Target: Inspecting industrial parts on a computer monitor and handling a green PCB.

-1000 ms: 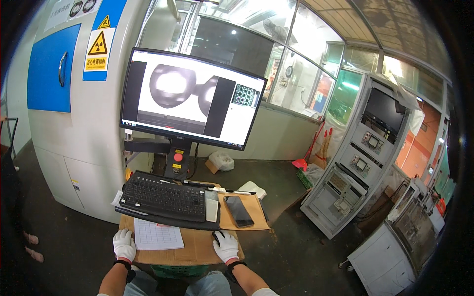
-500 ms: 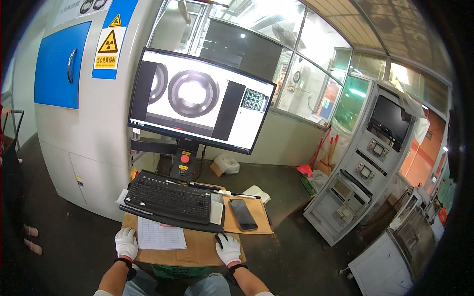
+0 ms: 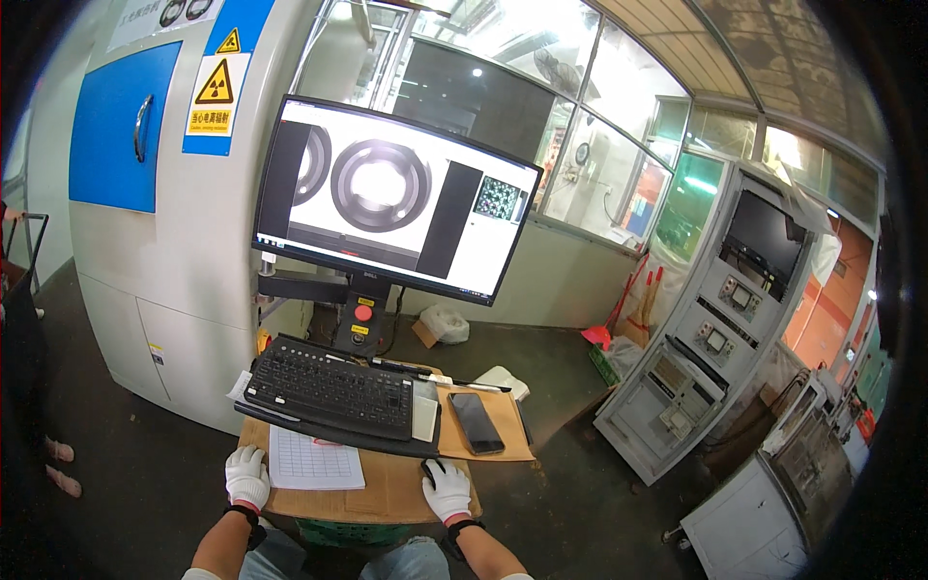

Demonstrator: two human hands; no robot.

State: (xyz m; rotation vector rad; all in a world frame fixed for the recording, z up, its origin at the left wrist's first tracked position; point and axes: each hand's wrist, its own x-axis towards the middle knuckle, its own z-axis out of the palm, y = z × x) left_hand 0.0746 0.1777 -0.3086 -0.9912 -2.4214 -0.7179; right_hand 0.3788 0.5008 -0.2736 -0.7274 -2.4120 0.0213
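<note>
My left hand (image 3: 247, 478), in a white knit glove, lies on the left edge of the cardboard-topped stand (image 3: 391, 495), fingers stretched forward and holding nothing. Beside it rests a printed table sheet (image 3: 314, 460). My right hand (image 3: 448, 490), gloved too, is curled over a small black computer mouse (image 3: 430, 468), which it mostly covers. Just beyond both hands sits a black keyboard (image 3: 329, 391) on a tray. Above that, the monitor (image 3: 391, 198) displays a grey ring-shaped picture with a bright centre.
A dark phone (image 3: 477, 422) lies on brown card right of the keyboard. A red button (image 3: 362, 313) is on the monitor post. The large cabinet (image 3: 184, 261) with a blue door stands left; an instrument rack (image 3: 691, 358) stands right. At far left, another person's feet (image 3: 64, 468) show.
The whole view has shifted very slightly. Both hands and the picture on the monitor look the same.
</note>
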